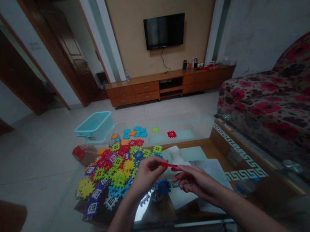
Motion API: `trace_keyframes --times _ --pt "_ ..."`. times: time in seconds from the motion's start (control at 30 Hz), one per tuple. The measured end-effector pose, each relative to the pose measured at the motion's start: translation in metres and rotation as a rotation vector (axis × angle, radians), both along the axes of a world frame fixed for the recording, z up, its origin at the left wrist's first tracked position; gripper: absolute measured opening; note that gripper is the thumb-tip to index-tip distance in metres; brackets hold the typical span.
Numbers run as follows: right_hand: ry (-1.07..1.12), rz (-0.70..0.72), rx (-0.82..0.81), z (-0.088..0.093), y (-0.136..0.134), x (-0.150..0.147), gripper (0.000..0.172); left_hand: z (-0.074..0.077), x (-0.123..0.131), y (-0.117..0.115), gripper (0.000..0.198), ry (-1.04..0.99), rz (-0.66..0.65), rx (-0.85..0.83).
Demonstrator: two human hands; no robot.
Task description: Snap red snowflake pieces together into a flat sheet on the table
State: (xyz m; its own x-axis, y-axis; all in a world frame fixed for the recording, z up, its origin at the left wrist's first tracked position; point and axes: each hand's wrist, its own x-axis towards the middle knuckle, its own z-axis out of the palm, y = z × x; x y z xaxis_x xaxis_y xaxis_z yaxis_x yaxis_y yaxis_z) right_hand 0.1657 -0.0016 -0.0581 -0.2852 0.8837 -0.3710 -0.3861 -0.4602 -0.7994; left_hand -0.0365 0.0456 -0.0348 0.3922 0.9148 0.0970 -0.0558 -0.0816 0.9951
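Observation:
My left hand (148, 170) pinches one end of a red interlocking plastic tile (169, 164), seen almost edge-on above the table. At the tile's other end are the closed fingertips of my right hand (193, 180); its remaining fingers curl loosely below. Just beneath the hands, a dark blue tile piece (163, 186) stands on the glass table. A large heap of interlocking tiles (120, 178) in yellow, green, red, purple and blue lies left of my left hand. Beyond the hands, one red tile (171, 133) and a yellow-green tile (155, 130) lie apart.
White paper sheets (209, 168) lie on the glass table under my right hand. Blue and orange tiles (137, 131) are spread at the far side. A turquoise tub (97, 126) and a red-brown bag (85, 153) are at the left. A flowered sofa (275, 93) borders the right.

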Motion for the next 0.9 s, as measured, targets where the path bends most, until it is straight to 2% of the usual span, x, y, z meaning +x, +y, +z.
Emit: trace_keyframes --times 0.13,0.3,0.4,0.53,0.73,0.9 --pt "0.034 0.035 0.013 0.004 -0.004 -0.003 0.033 0.001 0.001 -0.003 0.005 0.050 -0.020 0.066" --pt "-0.095 -0.039 0.085 0.000 -0.001 -0.001 0.040 0.000 0.003 -0.006 0.032 0.019 -0.036 -0.069" --pt "-0.166 -0.108 0.121 -0.002 0.001 0.000 0.041 0.003 0.004 -0.006 0.032 0.051 -0.008 -0.112" --pt "-0.218 -0.147 0.132 0.000 0.001 0.000 0.042 0.002 0.004 -0.006 0.033 0.038 -0.115 -0.161" --pt "-0.319 -0.107 0.240 0.003 -0.001 -0.002 0.043 -0.004 0.004 -0.006 0.028 0.089 -0.240 -0.111" --pt "-0.338 -0.067 0.246 -0.001 -0.001 -0.005 0.047 -0.006 0.003 -0.005 0.041 0.089 -0.153 -0.141"
